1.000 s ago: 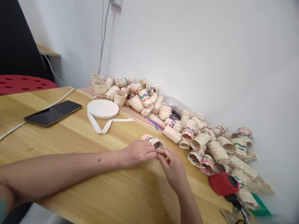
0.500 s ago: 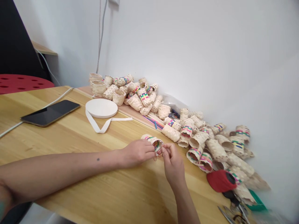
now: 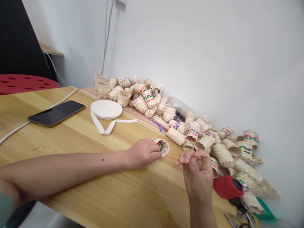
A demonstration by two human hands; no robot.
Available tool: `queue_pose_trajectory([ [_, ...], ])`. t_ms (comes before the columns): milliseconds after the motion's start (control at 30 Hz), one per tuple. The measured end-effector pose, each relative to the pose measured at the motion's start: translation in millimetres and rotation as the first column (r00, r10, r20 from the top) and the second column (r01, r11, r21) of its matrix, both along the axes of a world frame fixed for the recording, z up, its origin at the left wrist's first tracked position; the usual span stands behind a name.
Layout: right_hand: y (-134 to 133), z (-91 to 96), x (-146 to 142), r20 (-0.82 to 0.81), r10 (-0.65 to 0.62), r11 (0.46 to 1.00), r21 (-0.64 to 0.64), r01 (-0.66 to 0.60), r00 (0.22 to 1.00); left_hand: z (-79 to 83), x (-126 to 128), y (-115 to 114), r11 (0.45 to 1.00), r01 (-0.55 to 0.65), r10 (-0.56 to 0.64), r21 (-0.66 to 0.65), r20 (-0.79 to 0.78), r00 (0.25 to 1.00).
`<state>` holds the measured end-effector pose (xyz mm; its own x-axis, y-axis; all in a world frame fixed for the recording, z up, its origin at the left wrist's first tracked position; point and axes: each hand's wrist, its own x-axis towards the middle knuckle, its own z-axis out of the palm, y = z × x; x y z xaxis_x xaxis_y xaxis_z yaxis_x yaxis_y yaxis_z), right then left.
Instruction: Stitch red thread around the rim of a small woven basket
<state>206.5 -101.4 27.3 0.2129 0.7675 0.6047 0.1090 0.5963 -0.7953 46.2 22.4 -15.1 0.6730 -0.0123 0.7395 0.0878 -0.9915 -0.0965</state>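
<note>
My left hand (image 3: 143,153) is closed round a small woven basket (image 3: 166,146), which lies on its side with its open mouth facing right. The basket has coloured strips inside and a white rim with reddish stitches. From that rim a thin red thread (image 3: 171,158) runs taut to my right hand (image 3: 196,166), whose fingers pinch its other end. Whether a needle sits between those fingers I cannot make out.
Many woven baskets (image 3: 175,136) are heaped along the wall. On the table (image 3: 114,193) lie a phone (image 3: 57,113), a roll of white ribbon (image 3: 106,109), a red spool-like object (image 3: 226,186), scissors (image 3: 247,215) and a green tray (image 3: 267,210).
My right hand has moved away from the basket's rim to the right, drawing the red thread out straight. My left hand still holds the basket. The view has shifted slightly.
</note>
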Motion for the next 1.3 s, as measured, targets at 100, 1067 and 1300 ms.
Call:
queue_pose_trajectory([
  [100,1.6,-5.7,0.7,0.072,-0.115,0.993,-0.016,0.117,0.991,1.6,-0.6,1.4,0.986,0.054,-0.046,-0.155,0.055,0.997],
  [1067,4.2,-6.7,19.4,0.158,-0.607,0.795,0.126,0.594,0.779,9.5,-6.9,9.3,0.997,0.007,-0.010,-0.079,-0.033,0.999],
  [1300,7.5,-7.3,10.8,0.025,-0.651,0.743,0.220,0.632,0.758,8.0,-6.2,8.0,1.000,-0.003,0.001,-0.022,-0.081,0.997],
])
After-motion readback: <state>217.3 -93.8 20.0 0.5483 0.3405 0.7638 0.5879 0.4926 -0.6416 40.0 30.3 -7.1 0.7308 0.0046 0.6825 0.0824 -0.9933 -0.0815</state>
